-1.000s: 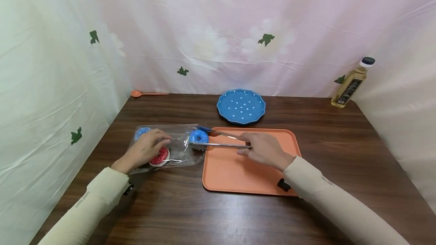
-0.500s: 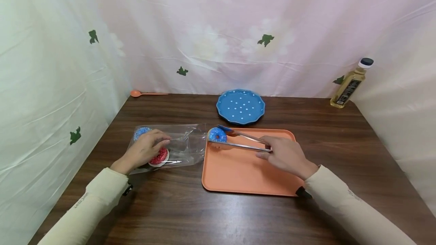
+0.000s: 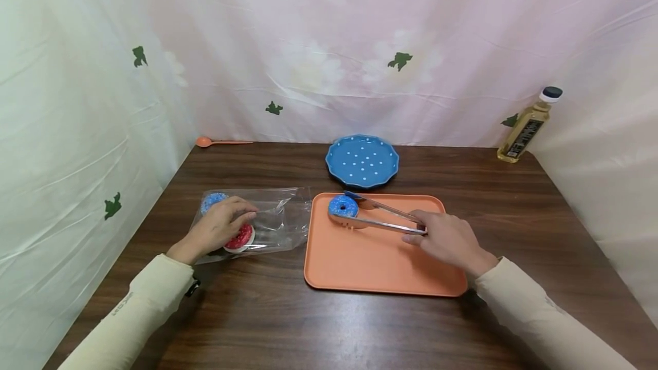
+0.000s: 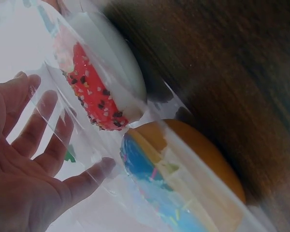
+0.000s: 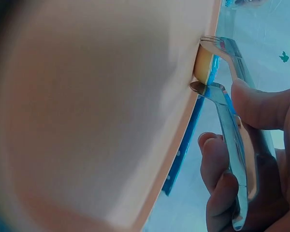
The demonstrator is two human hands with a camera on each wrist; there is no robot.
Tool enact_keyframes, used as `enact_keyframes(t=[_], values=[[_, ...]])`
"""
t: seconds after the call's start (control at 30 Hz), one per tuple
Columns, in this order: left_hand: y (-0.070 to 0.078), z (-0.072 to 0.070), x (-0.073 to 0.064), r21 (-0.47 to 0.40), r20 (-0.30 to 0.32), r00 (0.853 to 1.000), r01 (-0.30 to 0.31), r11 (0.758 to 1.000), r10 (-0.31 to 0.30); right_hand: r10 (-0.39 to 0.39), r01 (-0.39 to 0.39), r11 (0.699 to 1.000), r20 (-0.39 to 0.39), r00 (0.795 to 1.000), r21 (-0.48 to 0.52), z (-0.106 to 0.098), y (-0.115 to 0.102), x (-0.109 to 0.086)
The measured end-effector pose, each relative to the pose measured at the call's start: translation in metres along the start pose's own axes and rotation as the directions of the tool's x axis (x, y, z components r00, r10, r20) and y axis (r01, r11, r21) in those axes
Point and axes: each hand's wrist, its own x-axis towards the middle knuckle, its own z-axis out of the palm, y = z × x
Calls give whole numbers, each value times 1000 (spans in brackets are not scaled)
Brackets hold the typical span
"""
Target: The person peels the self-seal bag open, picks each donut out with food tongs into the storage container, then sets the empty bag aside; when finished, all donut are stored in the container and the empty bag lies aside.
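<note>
**Blue donut between the tong tips, over the tray's far-left corner**

We have the blue donut (image 3: pixel 336 206) flanked by the tongs (image 3: pixel 382 224), one tip far side, one near side. Can't tell whether it bears on the orange tray (image 3: pixel 380 261) or hangs just above. Right hand (image 3: pixel 451 240) is clenched round the tongs' handle end, so our donut lies left of those fingers, well apart from them. Left hand (image 3: pixel 220 226) is over the clear bag (image 3: pixel 275 224), fingers loose and spread; we can't tell how hard it presses. Red donut (image 3: pixel 241 237) is in the bag, just under that hand's near side; second blue donut (image 3: pixel 212 201) is in there too, far left, partly hidden by the hand. Dotted plate (image 3: pixel 362 161) is just beyond the tray. Oil bottle (image 3: pixel 524 131) stands far right.
</note>
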Motion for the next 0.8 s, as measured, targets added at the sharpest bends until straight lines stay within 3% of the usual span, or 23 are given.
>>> enact_keyframes(t=[0.4,0.8], values=[[0,-2,0,-5,6,1000,-8,1000,8,47,-46,998,11,999,-36,-8,14,-7],[-1,-3,-1,-27,20,1000,-9,1000,10,44,-44,998,-7,999,-52,-11,18,-8]])
